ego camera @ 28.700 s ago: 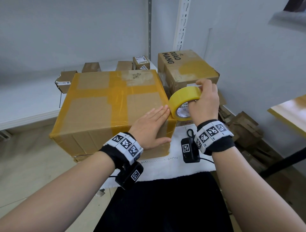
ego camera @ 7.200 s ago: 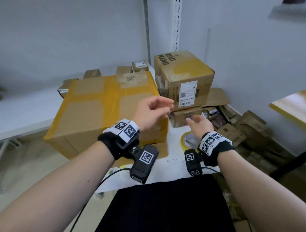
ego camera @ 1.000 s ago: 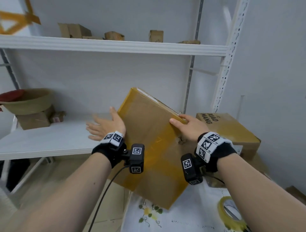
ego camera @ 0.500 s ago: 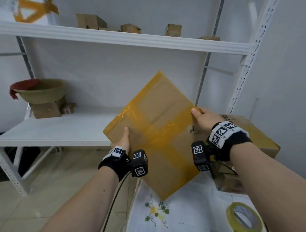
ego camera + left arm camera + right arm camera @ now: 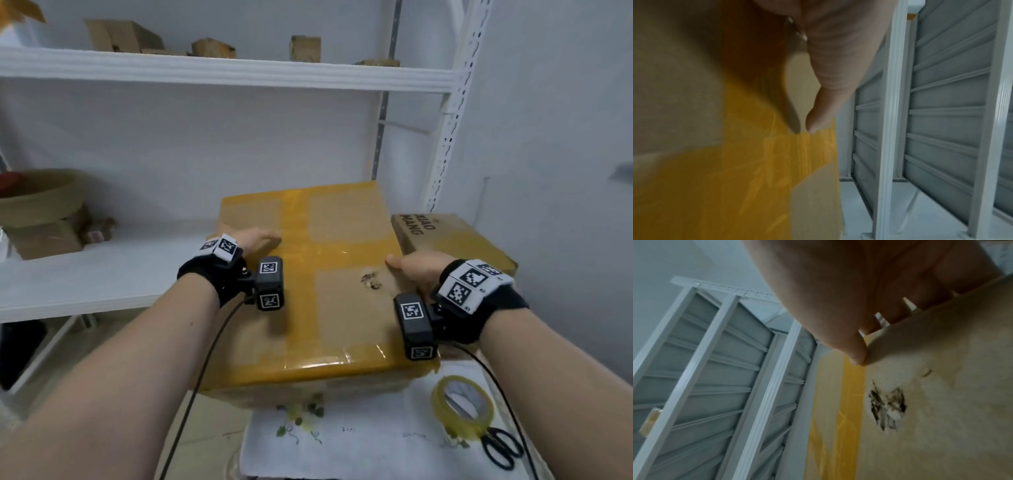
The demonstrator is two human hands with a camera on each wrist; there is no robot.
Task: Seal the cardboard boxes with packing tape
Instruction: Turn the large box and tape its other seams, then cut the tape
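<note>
A large cardboard box (image 5: 318, 298) crossed with yellow tape lies flat on the table's far end, a small torn hole (image 5: 371, 281) in its top face. My left hand (image 5: 257, 240) grips its left edge, thumb (image 5: 818, 120) lying on the top face (image 5: 694, 113). On the right edge my right hand (image 5: 409, 270) holds on, with its fingers (image 5: 857, 352) curled over the edge of the box (image 5: 941, 386). A roll of yellow packing tape (image 5: 462, 407) lies flat on the cloth at the near right, apart from both hands.
Black scissors (image 5: 501, 448) lie beside the tape roll on a white embroidered cloth (image 5: 342, 445). A second box (image 5: 455, 240) printed with letters stands right behind the large one. White shelves (image 5: 102, 274) at left carry a basket (image 5: 37, 198) and small boxes; a wall closes the right.
The box was held up and tilted on a corner between both hands; now it has turned flat and come down onto the table, hole side up. Both hands still hold its sides.
</note>
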